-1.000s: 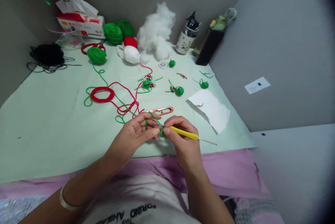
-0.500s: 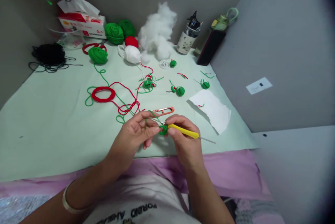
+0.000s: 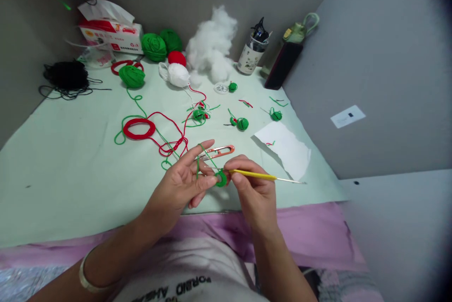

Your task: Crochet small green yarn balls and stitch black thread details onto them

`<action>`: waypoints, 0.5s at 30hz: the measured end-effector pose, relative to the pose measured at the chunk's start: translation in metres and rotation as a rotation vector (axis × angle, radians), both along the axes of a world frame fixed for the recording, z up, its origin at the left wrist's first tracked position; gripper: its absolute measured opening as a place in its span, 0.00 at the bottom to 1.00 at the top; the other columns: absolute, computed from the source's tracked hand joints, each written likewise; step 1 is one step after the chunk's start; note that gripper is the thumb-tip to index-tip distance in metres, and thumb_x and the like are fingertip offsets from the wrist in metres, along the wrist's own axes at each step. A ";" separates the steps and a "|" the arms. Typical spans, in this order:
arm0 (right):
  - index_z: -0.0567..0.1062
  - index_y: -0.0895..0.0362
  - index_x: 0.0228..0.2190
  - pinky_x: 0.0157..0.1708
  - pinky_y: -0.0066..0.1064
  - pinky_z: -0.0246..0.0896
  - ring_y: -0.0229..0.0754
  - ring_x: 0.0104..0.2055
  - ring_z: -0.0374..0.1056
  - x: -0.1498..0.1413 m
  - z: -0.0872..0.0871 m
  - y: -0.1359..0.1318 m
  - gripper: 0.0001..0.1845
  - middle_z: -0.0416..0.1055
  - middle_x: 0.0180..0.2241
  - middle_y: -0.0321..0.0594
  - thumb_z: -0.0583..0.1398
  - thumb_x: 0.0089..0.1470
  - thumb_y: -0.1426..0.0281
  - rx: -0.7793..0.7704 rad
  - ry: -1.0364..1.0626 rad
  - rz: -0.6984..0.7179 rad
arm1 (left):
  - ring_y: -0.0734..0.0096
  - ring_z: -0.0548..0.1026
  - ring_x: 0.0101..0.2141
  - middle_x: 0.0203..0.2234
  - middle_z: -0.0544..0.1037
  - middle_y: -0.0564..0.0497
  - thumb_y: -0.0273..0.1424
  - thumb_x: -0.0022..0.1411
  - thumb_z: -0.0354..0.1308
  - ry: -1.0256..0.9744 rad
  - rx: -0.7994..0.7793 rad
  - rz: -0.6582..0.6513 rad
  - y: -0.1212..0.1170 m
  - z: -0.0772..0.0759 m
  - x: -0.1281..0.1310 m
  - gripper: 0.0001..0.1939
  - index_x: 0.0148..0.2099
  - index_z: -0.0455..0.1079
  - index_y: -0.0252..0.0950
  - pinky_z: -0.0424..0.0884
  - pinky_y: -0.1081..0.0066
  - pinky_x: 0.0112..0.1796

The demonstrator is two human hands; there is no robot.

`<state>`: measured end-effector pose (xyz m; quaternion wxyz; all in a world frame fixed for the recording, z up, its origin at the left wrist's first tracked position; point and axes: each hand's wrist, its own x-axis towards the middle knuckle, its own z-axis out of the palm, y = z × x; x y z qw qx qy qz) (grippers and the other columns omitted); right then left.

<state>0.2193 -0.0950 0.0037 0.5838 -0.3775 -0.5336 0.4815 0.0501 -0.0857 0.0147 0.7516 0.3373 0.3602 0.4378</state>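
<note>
My left hand (image 3: 183, 182) pinches a small round green crochet piece (image 3: 221, 178) between thumb and middle finger, with green yarn (image 3: 205, 154) looped over its raised index finger. My right hand (image 3: 252, 186) is closed on a yellow-handled crochet hook (image 3: 259, 176), whose tip meets the green piece. The yarn strand runs back across the pale green table (image 3: 70, 165) to a green yarn ball (image 3: 131, 76).
Orange thread snips (image 3: 219, 151) lie just beyond my hands. A red ring (image 3: 139, 128), red yarn, several small green crochet pieces (image 3: 242, 123) and a white paper (image 3: 284, 147) lie mid-table. Yarn balls, stuffing (image 3: 212, 45), a tissue box (image 3: 111, 34), a jar and a bottle (image 3: 282, 59) line the back.
My left index finger has lifted and stretched out with the yarn over it. The hook has swung flatter, its handle pointing more to the right. The green piece now shows more fully.
</note>
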 end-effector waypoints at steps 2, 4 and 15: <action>0.84 0.50 0.41 0.41 0.32 0.67 0.40 0.42 0.72 -0.001 0.002 0.000 0.08 0.77 0.37 0.39 0.64 0.63 0.71 0.069 -0.053 -0.029 | 0.91 0.61 0.17 0.31 0.72 0.58 0.30 0.61 0.70 -0.003 0.003 -0.006 0.000 0.001 0.000 0.34 0.67 0.65 0.48 0.56 0.83 0.19; 0.83 0.50 0.41 0.40 0.32 0.68 0.41 0.42 0.72 -0.001 0.004 0.001 0.08 0.77 0.38 0.40 0.62 0.64 0.71 0.076 -0.007 -0.013 | 0.90 0.61 0.17 0.33 0.73 0.57 0.31 0.61 0.70 -0.004 0.008 -0.021 0.000 0.003 -0.001 0.33 0.66 0.66 0.48 0.55 0.83 0.18; 0.78 0.51 0.46 0.40 0.37 0.71 0.43 0.41 0.74 0.008 0.013 -0.009 0.13 0.77 0.39 0.42 0.56 0.67 0.74 0.353 -0.448 -0.084 | 0.88 0.62 0.19 0.32 0.71 0.57 0.31 0.61 0.69 0.092 0.058 0.018 0.002 0.008 -0.006 0.27 0.61 0.73 0.45 0.57 0.82 0.19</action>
